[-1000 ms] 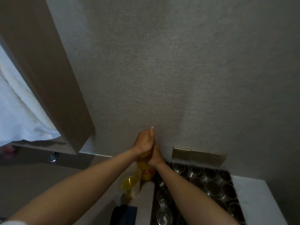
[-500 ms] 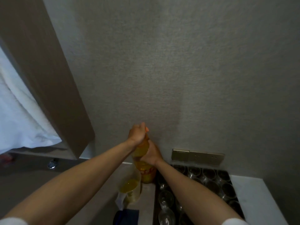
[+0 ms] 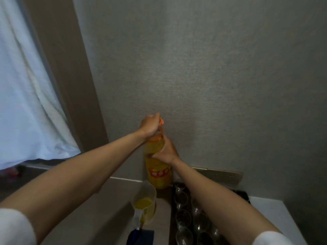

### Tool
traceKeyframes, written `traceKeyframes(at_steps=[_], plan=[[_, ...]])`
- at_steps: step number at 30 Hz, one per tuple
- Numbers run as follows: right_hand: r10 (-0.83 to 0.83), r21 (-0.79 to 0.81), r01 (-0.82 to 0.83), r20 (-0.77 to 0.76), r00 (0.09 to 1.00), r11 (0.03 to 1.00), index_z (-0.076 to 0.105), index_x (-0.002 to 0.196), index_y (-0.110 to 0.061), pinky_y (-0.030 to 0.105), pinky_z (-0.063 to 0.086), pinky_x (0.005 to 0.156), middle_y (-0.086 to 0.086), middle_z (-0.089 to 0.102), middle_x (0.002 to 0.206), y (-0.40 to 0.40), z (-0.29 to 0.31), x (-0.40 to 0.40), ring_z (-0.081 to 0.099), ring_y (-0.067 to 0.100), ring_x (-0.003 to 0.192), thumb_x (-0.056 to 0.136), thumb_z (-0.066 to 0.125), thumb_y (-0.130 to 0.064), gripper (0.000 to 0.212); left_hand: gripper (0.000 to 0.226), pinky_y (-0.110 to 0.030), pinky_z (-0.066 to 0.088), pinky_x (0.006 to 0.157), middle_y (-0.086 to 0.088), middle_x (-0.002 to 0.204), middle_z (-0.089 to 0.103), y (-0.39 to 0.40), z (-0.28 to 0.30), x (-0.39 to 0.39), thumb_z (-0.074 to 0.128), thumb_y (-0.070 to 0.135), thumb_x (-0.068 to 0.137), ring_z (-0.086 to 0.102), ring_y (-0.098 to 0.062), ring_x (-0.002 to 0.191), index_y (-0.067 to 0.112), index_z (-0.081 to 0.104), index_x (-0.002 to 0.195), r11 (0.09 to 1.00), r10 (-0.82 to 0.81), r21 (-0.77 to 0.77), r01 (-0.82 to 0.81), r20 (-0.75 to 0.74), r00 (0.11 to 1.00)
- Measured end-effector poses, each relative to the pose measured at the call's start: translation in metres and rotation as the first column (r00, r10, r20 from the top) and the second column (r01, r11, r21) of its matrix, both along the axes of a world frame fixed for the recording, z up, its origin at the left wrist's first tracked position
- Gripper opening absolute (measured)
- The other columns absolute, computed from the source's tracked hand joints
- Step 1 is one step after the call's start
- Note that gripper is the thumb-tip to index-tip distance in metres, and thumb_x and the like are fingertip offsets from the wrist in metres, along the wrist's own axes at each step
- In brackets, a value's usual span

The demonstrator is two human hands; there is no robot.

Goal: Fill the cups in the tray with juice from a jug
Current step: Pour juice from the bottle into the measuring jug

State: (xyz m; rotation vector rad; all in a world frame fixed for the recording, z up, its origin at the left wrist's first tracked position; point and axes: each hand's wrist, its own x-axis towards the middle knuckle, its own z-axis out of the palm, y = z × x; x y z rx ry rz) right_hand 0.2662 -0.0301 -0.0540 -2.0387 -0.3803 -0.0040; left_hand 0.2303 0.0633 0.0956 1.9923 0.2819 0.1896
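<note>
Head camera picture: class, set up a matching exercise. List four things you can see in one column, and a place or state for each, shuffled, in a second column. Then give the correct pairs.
Things:
1. left hand
2. right hand
3. jug
4. cups

Places or states:
A. clear and without juice, standing in the dark tray
B. wrapped round the middle of the juice bottle
C. partly filled with yellow juice, left of the tray
D. gripping the orange loop at the bottle's top

Pairs: 1-D, 2-B, 3-C, 4-A
</note>
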Motion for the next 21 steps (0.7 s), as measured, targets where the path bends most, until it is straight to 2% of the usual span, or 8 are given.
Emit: traceKeyframes(at_steps=[2, 5, 8, 10, 13, 18, 21], plan=[[-0.024, 0.033, 0.023, 0.017, 1.0, 0.999, 0.048, 0.133, -0.039, 0.048, 0.057, 0.094, 0.001, 0.063, 0.129, -0.001, 0.022, -0.01, 0.063, 0.024, 0.118, 0.032, 0.089, -0.07, 0.113, 0.049, -0.021, 0.03, 0.043, -0.003, 0.051, 0.056, 0.002, 0.021, -0.005, 0.036, 0.034, 0.104, 0.047, -0.017, 0.043, 0.017, 0.061, 0.066, 0.999, -0.008, -0.032, 0.009, 0.031, 0.999], [-0.036, 0.134, 0.027, 0.067, 0.997, 0.991, 0.035, 0.149, -0.028, 0.039, 0.049, 0.105, 0.002, 0.051, 0.144, -0.009, 0.048, -0.029, 0.053, 0.02, 0.128, 0.037, 0.088, -0.065, 0.13, 0.048, -0.022, 0.027, 0.045, -0.003, 0.053, 0.052, 0.0, 0.054, -0.014, 0.032, 0.032, 0.105, 0.043, -0.017, 0.046, 0.017, 0.059, 0.068, 0.997, -0.04, -0.07, 0.046, 0.08, 0.996], [0.024, 0.193, -0.035, 0.06, 0.998, 0.981, 0.017, 0.157, -0.024, 0.033, 0.043, 0.111, 0.0, 0.042, 0.15, -0.028, 0.051, -0.049, 0.047, 0.015, 0.136, 0.052, 0.102, -0.037, 0.136, 0.045, -0.02, 0.024, 0.044, -0.007, 0.059, 0.048, -0.003, 0.086, -0.028, 0.03, 0.03, 0.106, 0.041, -0.01, 0.035, 0.015, 0.056, 0.072, 0.991, -0.073, -0.1, 0.086, 0.126, 0.989], [0.059, 0.202, -0.065, 0.039, 0.998, 0.977, 0.014, 0.156, -0.029, 0.038, 0.045, 0.113, -0.006, 0.043, 0.15, -0.042, 0.038, -0.062, 0.05, 0.011, 0.135, 0.057, 0.103, -0.022, 0.133, 0.044, -0.014, 0.023, 0.041, -0.007, 0.061, 0.047, -0.006, 0.102, -0.038, 0.029, 0.029, 0.106, 0.038, -0.006, 0.03, 0.014, 0.055, 0.073, 0.99, -0.089, -0.097, 0.105, 0.151, 0.985], [0.059, 0.226, -0.063, 0.022, 0.998, 0.972, 0.021, 0.154, -0.037, 0.046, 0.05, 0.11, -0.011, 0.049, 0.147, -0.051, 0.023, -0.082, 0.055, 0.006, 0.131, 0.052, 0.104, -0.034, 0.132, 0.043, -0.016, 0.022, 0.043, -0.008, 0.061, 0.047, -0.01, 0.118, -0.053, 0.028, 0.029, 0.106, 0.037, -0.009, 0.037, 0.013, 0.055, 0.076, 0.982, -0.159, -0.074, 0.172, 0.157, 0.975], [0.042, 0.306, -0.058, 0.058, 0.997, 0.95, 0.011, 0.159, -0.045, 0.038, 0.054, 0.104, -0.01, 0.046, 0.152, -0.045, 0.022, -0.119, 0.054, 0.008, 0.133, 0.051, 0.105, -0.039, 0.143, 0.04, -0.02, 0.022, 0.046, -0.007, 0.059, 0.048, -0.013, 0.127, -0.079, 0.031, 0.031, 0.104, 0.033, -0.011, 0.041, 0.014, 0.055, 0.077, 0.964, -0.264, -0.006, 0.267, 0.125, 0.956], [0.095, 0.323, -0.094, 0.011, 0.995, 0.942, 0.023, 0.157, -0.04, 0.042, 0.057, 0.101, -0.009, 0.054, 0.145, -0.045, 0.02, -0.135, 0.06, 0.01, 0.128, 0.05, 0.103, -0.044, 0.133, 0.038, -0.018, 0.023, 0.044, -0.005, 0.058, 0.048, -0.017, 0.126, -0.092, 0.032, 0.032, 0.102, 0.033, -0.012, 0.043, 0.015, 0.055, 0.077, 0.951, -0.31, 0.028, 0.309, 0.083, 0.947]])
